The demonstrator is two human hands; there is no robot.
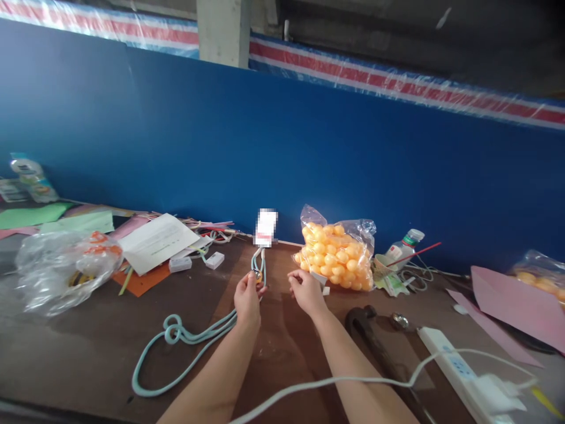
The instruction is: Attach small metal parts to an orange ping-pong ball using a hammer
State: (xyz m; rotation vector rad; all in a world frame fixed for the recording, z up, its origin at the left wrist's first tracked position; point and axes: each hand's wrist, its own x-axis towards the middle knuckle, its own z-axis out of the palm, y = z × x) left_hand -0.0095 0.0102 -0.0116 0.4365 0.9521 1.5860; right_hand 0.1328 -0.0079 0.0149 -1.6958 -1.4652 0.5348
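Observation:
My left hand (248, 300) is closed, thumb and fingers pinching a small shiny round piece (256, 274) with a silver and gold look. Right behind it, a light blue cord (152, 341) runs past the fingers, with a knotted loop lying to the left on the table. The cord's far end reaches a white card (265, 228), blurred out, by the blue panel. A short way to the right, my right hand (308, 290) is held with its fingers drawn together; whatever they hold, if anything, is too small to make out. Small white scraps (325, 290) lie beside it.
A clear bag of orange balls (338, 256) stands behind my right hand. On the right are a dark curved-handled object (368, 335), a power strip (459, 365) and a white cable (309, 386) crossing my right forearm. Papers (156, 241) and a plastic bag (53, 271) lie left.

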